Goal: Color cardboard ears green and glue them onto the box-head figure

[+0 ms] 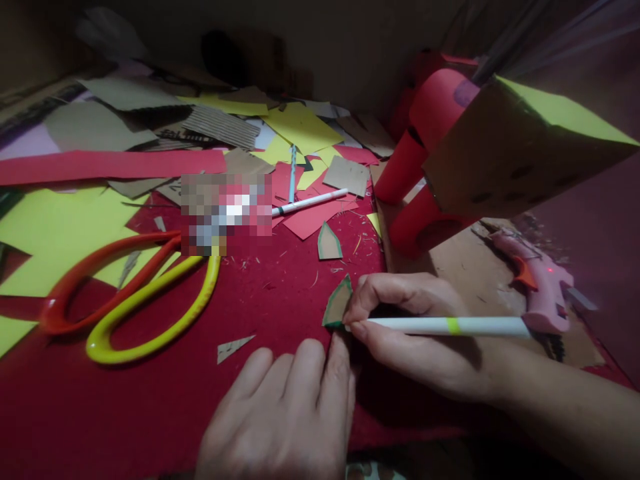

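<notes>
My right hand (425,327) pinches a white marker pen (490,326) with a yellow-green band, its tip end at a small cardboard piece (338,303) with green-marked edges. My left hand (290,407) lies just below, fingers bent and close together, with the index fingertip against the piece's lower edge; its thumb is mostly hidden. A second pointed cardboard piece (330,242), also edged in green, lies flat beyond on the red cloth (165,407). Left of my hands are large scissors (150,340) with one orange and one yellow handle, blades blurred out. A cardboard sliver (235,348) lies near my left hand.
Cut cardboard (220,127) and yellow paper (305,127) cover the back. A red paper strip (115,167) and another white pen (315,201) lie there too. On the right, a cardboard box shape (515,160) stands with red tubes (400,167), behind a pink glue gun (543,287).
</notes>
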A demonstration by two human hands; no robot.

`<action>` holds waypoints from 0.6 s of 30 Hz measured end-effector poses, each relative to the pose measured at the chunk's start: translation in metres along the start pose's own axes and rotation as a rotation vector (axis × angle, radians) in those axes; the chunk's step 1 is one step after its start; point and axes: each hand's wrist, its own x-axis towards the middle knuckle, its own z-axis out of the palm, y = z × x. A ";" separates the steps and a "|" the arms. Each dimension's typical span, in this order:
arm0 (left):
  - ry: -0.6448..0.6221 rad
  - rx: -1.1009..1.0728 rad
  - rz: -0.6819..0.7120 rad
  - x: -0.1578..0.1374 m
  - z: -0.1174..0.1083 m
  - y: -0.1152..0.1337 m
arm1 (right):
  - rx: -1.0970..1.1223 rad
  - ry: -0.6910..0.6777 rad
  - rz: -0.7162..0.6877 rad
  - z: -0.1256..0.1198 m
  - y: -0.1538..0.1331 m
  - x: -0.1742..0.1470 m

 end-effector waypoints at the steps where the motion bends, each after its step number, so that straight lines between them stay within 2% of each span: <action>1: 0.001 0.007 -0.002 0.000 0.000 0.000 | 0.009 0.013 0.001 0.000 0.001 0.000; 4: -0.001 0.026 0.004 0.000 0.000 0.000 | 0.023 0.057 0.001 0.000 0.002 0.000; 9: 0.032 0.022 0.046 -0.001 0.002 -0.002 | -0.012 0.030 0.011 0.001 0.001 0.001; 18: 0.054 0.051 0.085 -0.003 0.003 -0.004 | -0.008 0.148 0.020 0.002 -0.002 0.000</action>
